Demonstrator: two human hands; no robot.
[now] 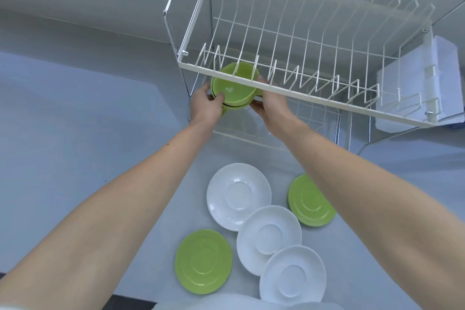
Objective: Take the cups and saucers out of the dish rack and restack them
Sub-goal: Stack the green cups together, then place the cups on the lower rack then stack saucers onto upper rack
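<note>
Hands are meeting under the front rail of the dish rack (297, 90), both closed around a pair of green cups (232, 89). The left hand (207, 106) is gripping the near left side, its thumb hooked over the rim of the top cup and the other fingers curling behind. The right hand (270, 108) is pressing against the right side, fingers wrapped about the spot where a handle is sticking out, with the fingertips partly hidden by the rail. The cups are sitting one inside the other, open side facing up, tilted a little toward the camera, and are hanging just under the upper tier, above the lower wire shelf (254, 137), which is lying directly beneath both wrists.

Nearer the body than the hands, five saucers are lying flat on the pale counter (75, 133) between and under the forearms. A white saucer (239, 196) is resting closest to the hands. A green saucer (310, 205) is sitting to its right, partly covered by the right forearm. Two more white ones (269, 239) (293, 277) are overlapping in a line running back toward the body, and the second green saucer (203, 260) is lying apart on the left-hand side. A clear plastic holder (425, 88) is hanging off the far right end of the rack, well away from both hands.
</note>
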